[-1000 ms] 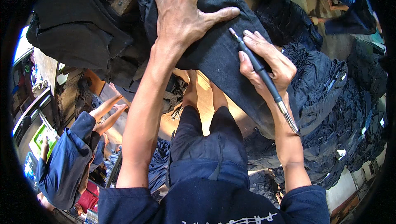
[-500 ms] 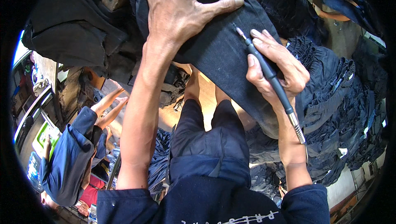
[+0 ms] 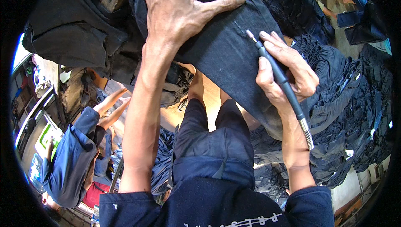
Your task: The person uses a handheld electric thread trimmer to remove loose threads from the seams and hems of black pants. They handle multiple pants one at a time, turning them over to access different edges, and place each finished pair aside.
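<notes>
Dark denim trouser leg (image 3: 234,59) drawn over a rounded form above the person's knees, top centre of view. Left hand (image 3: 175,14) lies flat on it, fingers spread wide, pinning the cloth. Right hand (image 3: 284,72) is closed pen-fashion around a slim black rotary handpiece (image 3: 277,76), tip touching the fabric (flexible metal shaft trails toward the wrist). Cloth looks thick, soft, pliable; likely shifts unless pressed flat near the tip. Heaped dark jeans (image 3: 346,101) right; seated co-worker (image 3: 75,156) lower left.
</notes>
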`<state>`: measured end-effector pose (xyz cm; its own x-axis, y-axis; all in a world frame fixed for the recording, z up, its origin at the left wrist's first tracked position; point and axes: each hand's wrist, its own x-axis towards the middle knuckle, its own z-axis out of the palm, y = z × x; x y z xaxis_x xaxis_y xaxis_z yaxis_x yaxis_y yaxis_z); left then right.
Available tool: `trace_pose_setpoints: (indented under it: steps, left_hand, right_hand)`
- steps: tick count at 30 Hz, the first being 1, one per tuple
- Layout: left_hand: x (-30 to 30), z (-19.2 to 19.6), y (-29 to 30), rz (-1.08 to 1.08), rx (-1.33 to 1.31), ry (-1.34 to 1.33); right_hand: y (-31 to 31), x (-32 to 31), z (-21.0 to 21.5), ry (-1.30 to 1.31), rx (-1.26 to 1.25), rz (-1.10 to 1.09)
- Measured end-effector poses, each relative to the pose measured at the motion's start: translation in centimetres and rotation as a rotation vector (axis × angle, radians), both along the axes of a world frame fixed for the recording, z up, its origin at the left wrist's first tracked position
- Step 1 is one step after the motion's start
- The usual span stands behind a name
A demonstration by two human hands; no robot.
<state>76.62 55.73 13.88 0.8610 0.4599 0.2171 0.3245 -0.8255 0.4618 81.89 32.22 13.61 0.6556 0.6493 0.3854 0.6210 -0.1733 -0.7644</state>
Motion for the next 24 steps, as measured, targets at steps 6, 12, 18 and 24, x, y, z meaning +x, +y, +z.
trace_pose_setpoints:
  steps: [6,12,18,24]
  left_hand:
    - [0.0,-0.2,0.2,-0.018,0.000,-0.016]
    - [0.0,0.0,0.0,-0.016,0.007,-0.014]
    - [0.0,-0.2,0.0,-0.022,0.003,-0.003]
    - [0.3,-1.0,1.1,-0.043,0.036,0.037]
  right_hand:
    - [-0.2,0.0,0.1,-0.015,-0.026,0.007]
    - [0.0,0.0,0.1,-0.026,-0.029,-0.031]
    - [-0.1,-0.1,0.4,-0.009,-0.068,-0.087]
    - [-0.5,-0.5,0.3,0.054,-0.037,-0.184]
